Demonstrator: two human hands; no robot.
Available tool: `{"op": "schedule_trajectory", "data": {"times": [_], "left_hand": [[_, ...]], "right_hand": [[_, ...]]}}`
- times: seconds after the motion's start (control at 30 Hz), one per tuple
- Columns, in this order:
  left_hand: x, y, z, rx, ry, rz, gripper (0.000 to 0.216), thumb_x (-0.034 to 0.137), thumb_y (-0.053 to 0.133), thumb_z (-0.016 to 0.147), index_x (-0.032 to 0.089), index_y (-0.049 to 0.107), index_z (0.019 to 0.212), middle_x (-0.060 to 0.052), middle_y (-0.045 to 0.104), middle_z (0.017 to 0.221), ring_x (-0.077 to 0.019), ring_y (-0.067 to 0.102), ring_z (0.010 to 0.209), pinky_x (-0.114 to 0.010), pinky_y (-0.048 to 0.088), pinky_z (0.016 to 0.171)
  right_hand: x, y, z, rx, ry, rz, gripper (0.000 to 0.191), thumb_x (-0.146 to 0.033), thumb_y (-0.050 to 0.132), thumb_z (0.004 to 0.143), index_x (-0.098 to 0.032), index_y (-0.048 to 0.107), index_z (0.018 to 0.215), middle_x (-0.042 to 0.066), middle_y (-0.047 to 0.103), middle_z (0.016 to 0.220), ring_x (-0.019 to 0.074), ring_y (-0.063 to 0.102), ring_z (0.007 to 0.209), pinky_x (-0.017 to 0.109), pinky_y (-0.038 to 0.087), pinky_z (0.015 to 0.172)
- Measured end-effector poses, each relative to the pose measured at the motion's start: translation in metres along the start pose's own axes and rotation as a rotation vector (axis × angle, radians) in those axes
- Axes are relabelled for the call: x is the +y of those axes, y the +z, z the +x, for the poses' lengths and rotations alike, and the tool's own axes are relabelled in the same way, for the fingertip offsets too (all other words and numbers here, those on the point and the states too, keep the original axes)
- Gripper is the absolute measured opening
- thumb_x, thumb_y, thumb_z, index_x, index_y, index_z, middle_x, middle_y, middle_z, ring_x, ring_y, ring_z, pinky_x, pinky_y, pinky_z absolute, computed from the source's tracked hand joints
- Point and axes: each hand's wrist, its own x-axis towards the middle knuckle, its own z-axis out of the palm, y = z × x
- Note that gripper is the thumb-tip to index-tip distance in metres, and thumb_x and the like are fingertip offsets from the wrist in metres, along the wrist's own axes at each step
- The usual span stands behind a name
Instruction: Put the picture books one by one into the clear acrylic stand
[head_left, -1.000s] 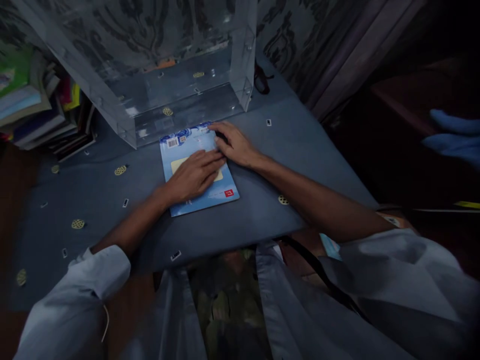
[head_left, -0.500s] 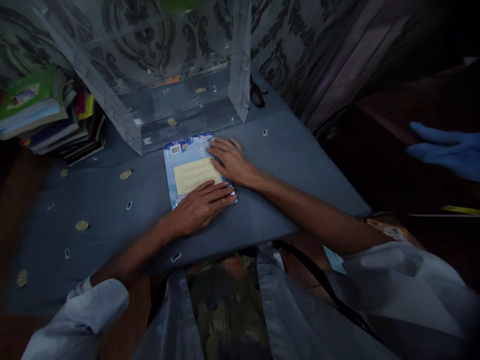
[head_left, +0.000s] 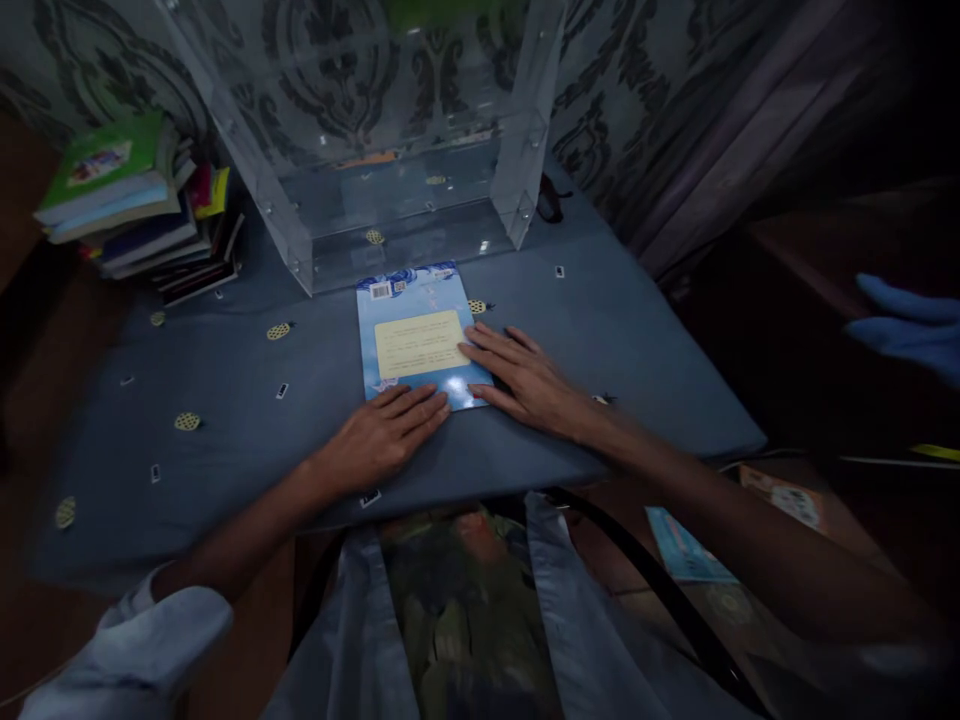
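A blue book (head_left: pixel 420 345) with a cream text panel and a barcode lies flat on the blue-grey tablecloth (head_left: pixel 330 440). On its lower left edge rests my left hand (head_left: pixel 394 428), palm down with fingers stretched out. My right hand (head_left: pixel 529 382) lies flat along the book's right edge, its fingertips on the cover and its fingers spread. Neither hand grips the book. Just behind it stands a clear acrylic shelf (head_left: pixel 420 225).
A stack of books (head_left: pixel 161 215) stands at the back left. Dark glasses (head_left: pixel 553 200) lie right of the shelf. Another person's blue-gloved hand (head_left: pixel 907 325) shows at the right edge. Below the table at right are a light-blue booklet (head_left: pixel 686 545) and an orange-edged one (head_left: pixel 784 495).
My right hand has slid back toward me and off to the book's right side. My left hand has shifted to the lower left edge, uncovering more cover. The view has turned slightly left.
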Motion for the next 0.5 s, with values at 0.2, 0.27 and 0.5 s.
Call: {"op": "schedule_trajectory", "data": {"times": [0.2, 0.27, 0.5], "left_hand": [[-0.006, -0.013, -0.044, 0.033, -0.099, 0.042, 0.044, 0.013, 0.045, 0.102, 0.020, 0.051, 0.145, -0.009, 0.060, 0.144, -0.0261, 0.049, 0.141, -0.045, 0.047, 0.112], [-0.007, -0.013, -0.051, 0.058, -0.146, 0.027, 0.043, 0.015, 0.046, 0.101, 0.022, 0.054, 0.143, -0.009, 0.061, 0.143, -0.0266, 0.049, 0.141, -0.046, 0.049, 0.111], [0.000, -0.001, -0.048, 0.107, -0.370, -0.073, 0.042, 0.026, 0.045, 0.104, 0.021, 0.050, 0.145, -0.013, 0.043, 0.157, -0.0283, 0.035, 0.150, -0.051, 0.044, 0.115]], "right_hand": [[-0.004, -0.003, -0.011, -0.034, -0.014, -0.017, 0.049, -0.038, 0.047, 0.102, -0.025, 0.046, 0.149, 0.012, 0.043, 0.158, 0.0283, 0.037, 0.148, 0.060, 0.031, 0.120], [-0.005, -0.003, -0.012, -0.039, -0.007, -0.015, 0.048, -0.038, 0.048, 0.102, -0.028, 0.046, 0.149, 0.010, 0.043, 0.158, 0.0283, 0.038, 0.148, 0.060, 0.031, 0.119], [-0.008, -0.005, -0.013, -0.044, -0.025, -0.035, 0.045, -0.036, 0.043, 0.104, -0.026, 0.049, 0.147, 0.012, 0.047, 0.156, 0.0269, 0.044, 0.144, 0.059, 0.032, 0.119]]}}
